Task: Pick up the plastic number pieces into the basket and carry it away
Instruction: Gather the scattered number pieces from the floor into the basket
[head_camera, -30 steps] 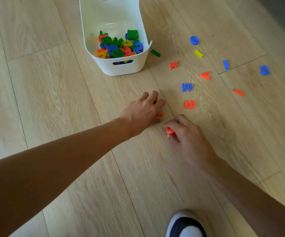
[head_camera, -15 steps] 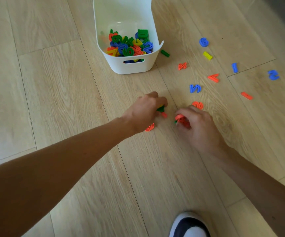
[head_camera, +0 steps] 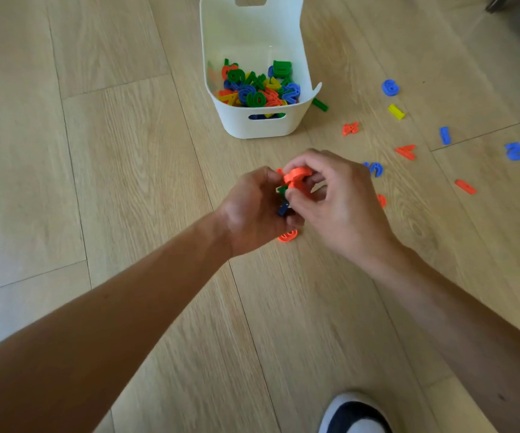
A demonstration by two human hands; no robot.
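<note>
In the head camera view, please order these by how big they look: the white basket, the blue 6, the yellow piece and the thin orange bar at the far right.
Largest to smallest:
1. white basket, by far
2. blue 6
3. yellow piece and thin orange bar: these look alike, so I do not rank them.

Plastic number pieces on the wooden floor (head_camera: pixel 127 182): a blue piece reading 6 (head_camera: pixel 389 87), a blue 1 (head_camera: pixel 444 135), a blue 2 (head_camera: pixel 515 151). Others lie too blurred or hidden to read. No printed text or brand visible.
</note>
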